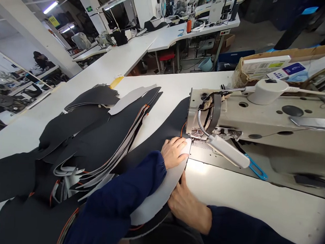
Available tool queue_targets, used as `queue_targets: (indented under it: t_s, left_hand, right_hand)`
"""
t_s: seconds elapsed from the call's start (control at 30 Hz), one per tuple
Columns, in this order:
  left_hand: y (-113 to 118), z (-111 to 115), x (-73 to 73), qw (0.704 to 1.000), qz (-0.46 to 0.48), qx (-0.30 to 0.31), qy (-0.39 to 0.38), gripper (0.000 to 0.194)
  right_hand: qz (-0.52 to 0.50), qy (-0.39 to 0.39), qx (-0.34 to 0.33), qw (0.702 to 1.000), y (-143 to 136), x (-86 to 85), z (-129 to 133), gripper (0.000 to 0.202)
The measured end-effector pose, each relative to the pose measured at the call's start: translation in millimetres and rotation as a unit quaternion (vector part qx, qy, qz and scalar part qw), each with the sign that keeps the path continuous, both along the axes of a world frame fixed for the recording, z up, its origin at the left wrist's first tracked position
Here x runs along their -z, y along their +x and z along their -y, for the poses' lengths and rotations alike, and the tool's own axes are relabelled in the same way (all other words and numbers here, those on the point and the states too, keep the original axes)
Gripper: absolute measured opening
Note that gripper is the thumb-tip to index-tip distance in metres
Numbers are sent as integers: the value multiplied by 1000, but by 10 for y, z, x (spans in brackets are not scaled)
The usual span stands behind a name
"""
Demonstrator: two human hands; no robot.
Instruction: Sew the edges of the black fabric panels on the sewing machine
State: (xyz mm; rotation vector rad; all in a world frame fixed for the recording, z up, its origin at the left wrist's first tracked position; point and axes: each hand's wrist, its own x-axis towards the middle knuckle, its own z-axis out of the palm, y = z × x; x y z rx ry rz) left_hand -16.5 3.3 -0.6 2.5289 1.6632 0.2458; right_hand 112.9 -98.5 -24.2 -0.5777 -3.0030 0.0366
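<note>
My left hand (174, 152) lies flat, fingers spread a little, on a grey-backed fabric piece (157, 196) just left of the needle area of a sewing machine (271, 122). Lower down, my right hand (187, 204) pinches the edge of the same piece, its index finger pointing toward the machine. A black panel (162, 134) lies under the grey-backed piece and runs behind the machine head. An orange thread or edge shows near the needle. The lamp (228, 151) lights the stitching spot.
Stacked black panels (90, 133) with orange edges cover the table's left side. Behind the machine stands a cardboard box (300, 52) with packets. Blue scissors or tweezers (255, 167) lie under the machine arm. A person (42, 60) sits far left.
</note>
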Motion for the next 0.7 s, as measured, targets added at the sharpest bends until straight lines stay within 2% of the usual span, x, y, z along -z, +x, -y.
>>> queue_targets:
  t_s: [0.3, 0.53, 0.7]
  left_hand:
    - [11, -32, -27, 1000, -9, 21, -12, 42]
    - [68, -47, -45, 999, -22, 30, -7, 46]
    - [127, -34, -46, 999, -21, 37, -6, 57]
  right_hand:
    - [-8, -12, -2, 1000, 41, -12, -19, 25]
    - [-17, 9, 13, 1000, 111, -33, -25, 30]
    - [-10, 16, 16, 1000, 145, -8, -39, 26]
